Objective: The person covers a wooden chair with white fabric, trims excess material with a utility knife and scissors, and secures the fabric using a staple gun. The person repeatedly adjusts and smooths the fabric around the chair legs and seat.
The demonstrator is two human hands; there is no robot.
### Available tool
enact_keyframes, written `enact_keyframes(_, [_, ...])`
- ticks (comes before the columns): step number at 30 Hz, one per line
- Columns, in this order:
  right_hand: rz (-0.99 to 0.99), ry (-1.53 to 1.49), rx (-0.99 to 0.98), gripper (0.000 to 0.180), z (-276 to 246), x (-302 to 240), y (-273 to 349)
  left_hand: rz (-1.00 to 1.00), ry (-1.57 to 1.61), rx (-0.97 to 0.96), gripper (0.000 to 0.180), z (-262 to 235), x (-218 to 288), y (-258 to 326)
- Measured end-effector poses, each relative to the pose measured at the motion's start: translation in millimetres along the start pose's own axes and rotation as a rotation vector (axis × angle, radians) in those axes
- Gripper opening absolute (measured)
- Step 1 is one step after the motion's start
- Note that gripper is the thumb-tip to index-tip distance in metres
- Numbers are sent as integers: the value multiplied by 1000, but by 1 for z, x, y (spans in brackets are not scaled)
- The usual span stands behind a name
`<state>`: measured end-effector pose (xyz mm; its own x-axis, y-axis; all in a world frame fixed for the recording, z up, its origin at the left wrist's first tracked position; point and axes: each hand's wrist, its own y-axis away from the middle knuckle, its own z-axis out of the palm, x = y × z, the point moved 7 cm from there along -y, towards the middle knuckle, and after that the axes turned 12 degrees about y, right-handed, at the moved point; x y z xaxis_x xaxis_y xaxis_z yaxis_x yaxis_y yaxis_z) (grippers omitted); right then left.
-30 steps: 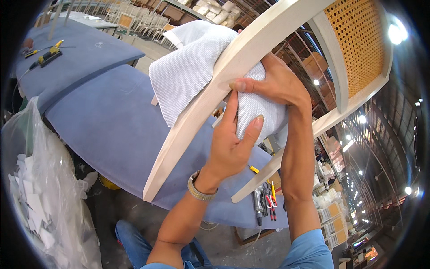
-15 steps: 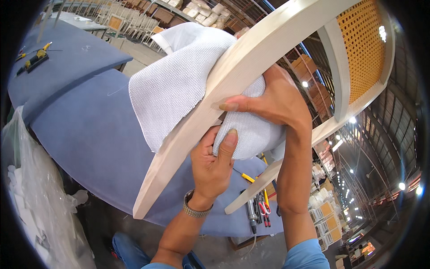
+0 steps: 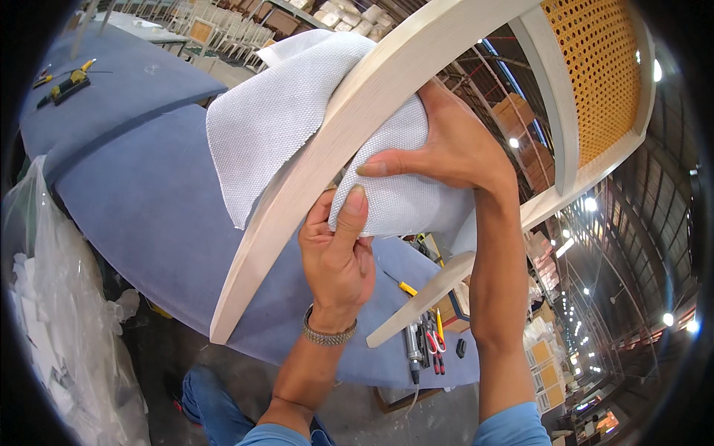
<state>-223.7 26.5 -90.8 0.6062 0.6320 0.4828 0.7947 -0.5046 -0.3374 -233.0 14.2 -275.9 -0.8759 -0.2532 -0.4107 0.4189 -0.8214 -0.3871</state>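
The left hand (image 3: 338, 256) pinches the lower edge of a white woven fabric (image 3: 297, 119), thumb pressed flat against the cloth, while the right hand (image 3: 446, 149) clamps the same bunched fabric from above, fingers curled over it — both closed on the cloth. The fabric is coarse-textured and pale, wrapped around the pale wooden chair frame (image 3: 357, 141), its loose part spreading up and left of the hands. Behind lies a blue padded table (image 3: 149, 201) — small hand tools (image 3: 428, 346) rest near its edge
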Motion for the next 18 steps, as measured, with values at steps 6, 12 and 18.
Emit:
enact_keyframes(6, [118,109,10,111,1,-5,3,-17,119,-4,20,-18,0,-7])
enact_keyframes(12, [82,137,83,107,3,-4,5,-32,77,86,13,-33,-2,-15])
enact_keyframes(18, [68,207,94,106,1,-7,4,-58,85,-18,17,-50,-9,-21])
